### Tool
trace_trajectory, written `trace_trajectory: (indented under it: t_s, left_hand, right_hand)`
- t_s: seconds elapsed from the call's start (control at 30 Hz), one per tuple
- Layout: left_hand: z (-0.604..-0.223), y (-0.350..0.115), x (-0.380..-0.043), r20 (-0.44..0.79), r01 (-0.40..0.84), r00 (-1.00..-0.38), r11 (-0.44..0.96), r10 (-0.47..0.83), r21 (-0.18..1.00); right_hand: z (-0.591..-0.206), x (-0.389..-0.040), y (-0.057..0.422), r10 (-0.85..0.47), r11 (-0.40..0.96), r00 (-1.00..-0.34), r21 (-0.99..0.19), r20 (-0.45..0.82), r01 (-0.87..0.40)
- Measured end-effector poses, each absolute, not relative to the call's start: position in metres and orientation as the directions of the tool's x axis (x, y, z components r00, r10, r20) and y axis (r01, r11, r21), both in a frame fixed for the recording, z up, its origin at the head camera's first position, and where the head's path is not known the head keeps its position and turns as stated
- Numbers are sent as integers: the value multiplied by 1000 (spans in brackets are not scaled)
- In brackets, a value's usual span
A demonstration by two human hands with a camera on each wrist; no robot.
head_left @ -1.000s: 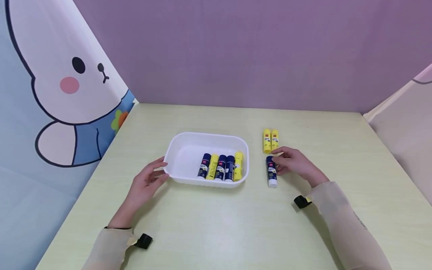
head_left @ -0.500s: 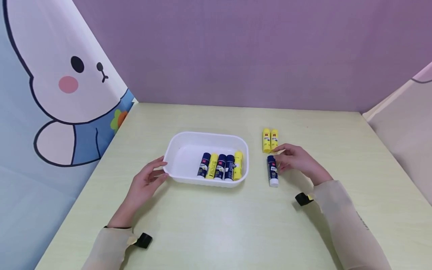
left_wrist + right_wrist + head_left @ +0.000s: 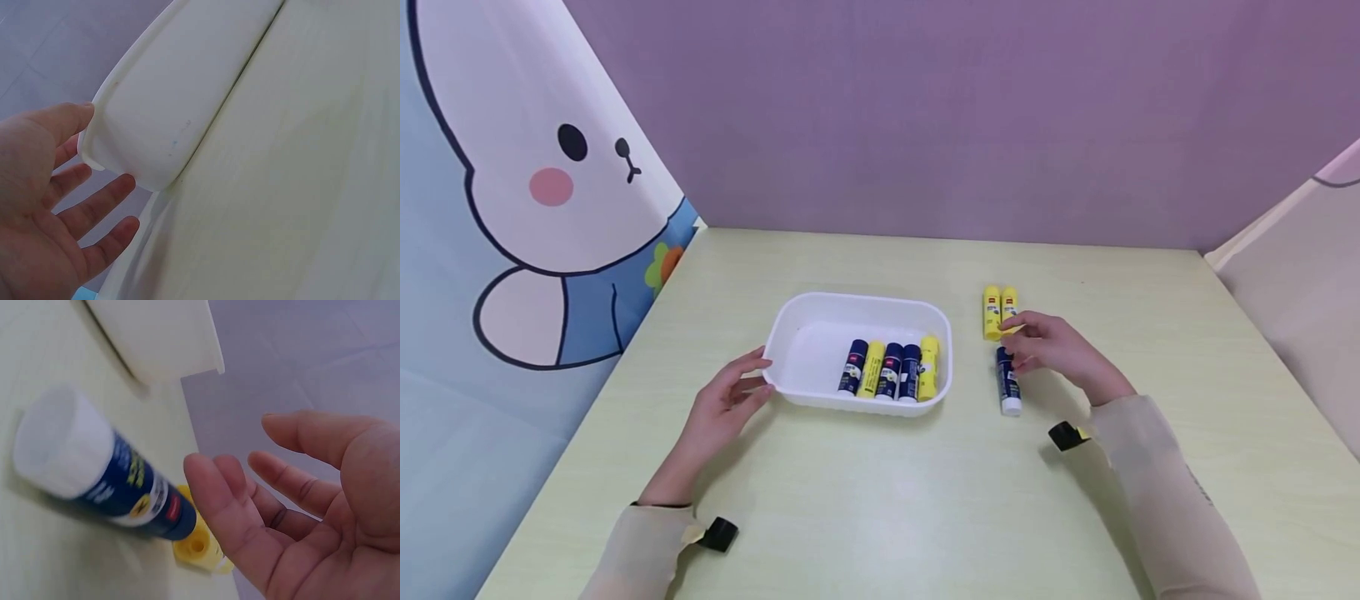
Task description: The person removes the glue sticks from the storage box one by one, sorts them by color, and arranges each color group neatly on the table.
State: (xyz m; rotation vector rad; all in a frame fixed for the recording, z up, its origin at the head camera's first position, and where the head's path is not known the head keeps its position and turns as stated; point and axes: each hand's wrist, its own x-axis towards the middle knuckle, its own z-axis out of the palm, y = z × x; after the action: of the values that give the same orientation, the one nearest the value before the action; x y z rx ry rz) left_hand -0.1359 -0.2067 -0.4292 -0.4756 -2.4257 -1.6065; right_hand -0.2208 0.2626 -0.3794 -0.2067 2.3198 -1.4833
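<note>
In the head view a white plastic tray [image 3: 808,342] sits on the table, with several blue and yellow glue sticks [image 3: 891,372] lined up along its right half. My left hand [image 3: 718,412] is at the tray's left end. Its thumb tip touches the rim in the left wrist view, the other fingers [image 3: 103,203] spread loosely below. Right of the tray lies a blue glue stick [image 3: 1008,383] with a white end. Just over its far end is my right hand [image 3: 1052,350], fingers loosely bent and nothing between them. Two yellow glue sticks [image 3: 992,312] lie side by side beyond, one partly behind the fingertips.
A light wood-grain table [image 3: 880,500] carries everything. At its back edge stands a purple panel [image 3: 955,117]; a cartoon-print cloth [image 3: 512,333] borders the left side, a pale one [image 3: 1300,292] the right. A small black wrist camera [image 3: 721,535] hangs at the left cuff.
My right hand has come off the blue glue stick and moved slightly away toward the yellow pair. That blue stick has shifted a little right. The left hand and tray stay put.
</note>
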Motion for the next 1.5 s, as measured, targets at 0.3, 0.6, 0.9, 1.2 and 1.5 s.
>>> trace_trajectory:
  t_s: [0.3, 0.6, 0.9, 1.2, 1.5]
  left_hand:
    - [-427, -205, -135, 316, 352, -936, 366, 157, 862]
    - [-426, -205, -135, 319, 357, -934, 363, 163, 861]
    - [-426, -206, -133, 304, 343, -939, 364, 162, 866]
    - [-426, -207, -134, 316, 354, -935, 364, 162, 861]
    - [-429, -209, -136, 313, 353, -935, 377, 166, 856]
  right_hand:
    - [-369, -224, 248, -327, 429, -918, -901, -223, 65]
    - [-360, -228, 231, -358, 423, -916, -906, -182, 15]
    - [-351, -233, 213, -383, 408, -910, -913, -158, -13]
    - [-345, -239, 186, -412, 388, -898, -922, -152, -22]
    - [-347, -241, 166, -455, 373, -875, -927, -162, -22]
